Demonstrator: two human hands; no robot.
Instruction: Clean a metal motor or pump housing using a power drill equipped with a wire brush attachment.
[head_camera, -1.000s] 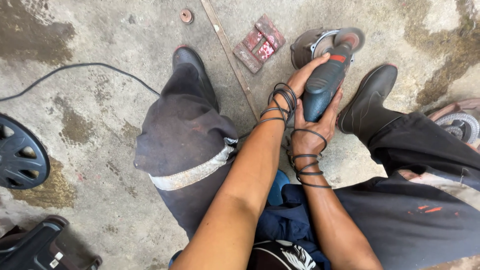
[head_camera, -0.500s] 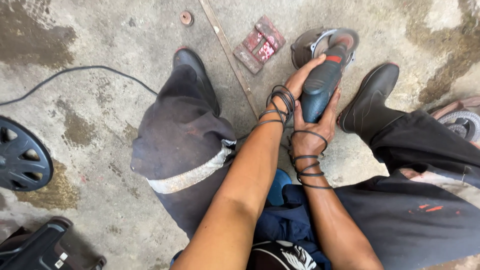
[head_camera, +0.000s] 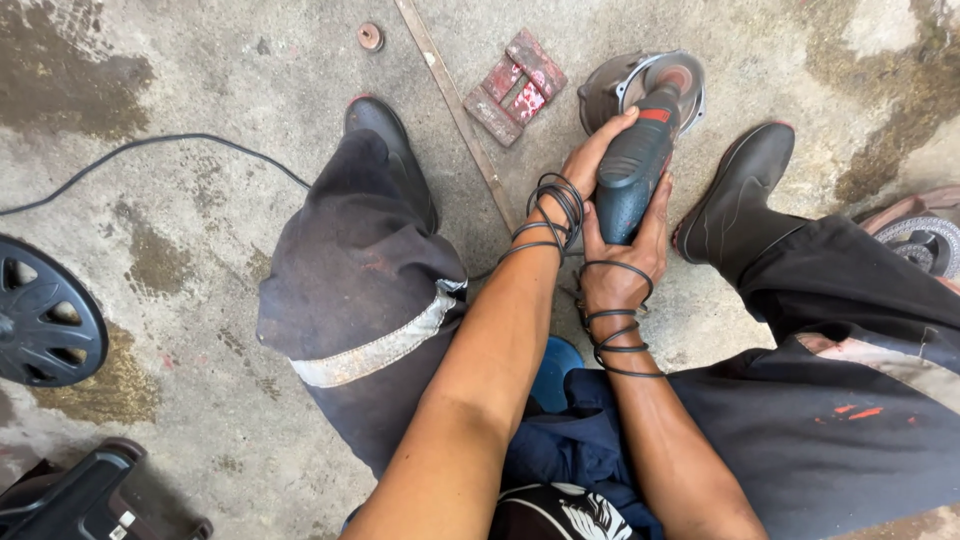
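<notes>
You see soft, even daylight, bright at the frame's top, faint shadows under your legs, sharp focus, wide-angle bending at the edges.

- Stained, patchy concrete floor fills the frame.
- Small round washer, top centre-left.
- Thin metal strip running diagonally beside red block pieces.
- Black cable, upper left.
- Black wheel cover, left edge.

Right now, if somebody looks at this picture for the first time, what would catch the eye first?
Most striking is the dark teal angle grinder at top centre, gripped by both hands: the left hand on its side, the right hand around its rear. Black cord coils wrap both wrists. A red-painted wooden block piece lies on the stained concrete floor beside the grinder.
</notes>
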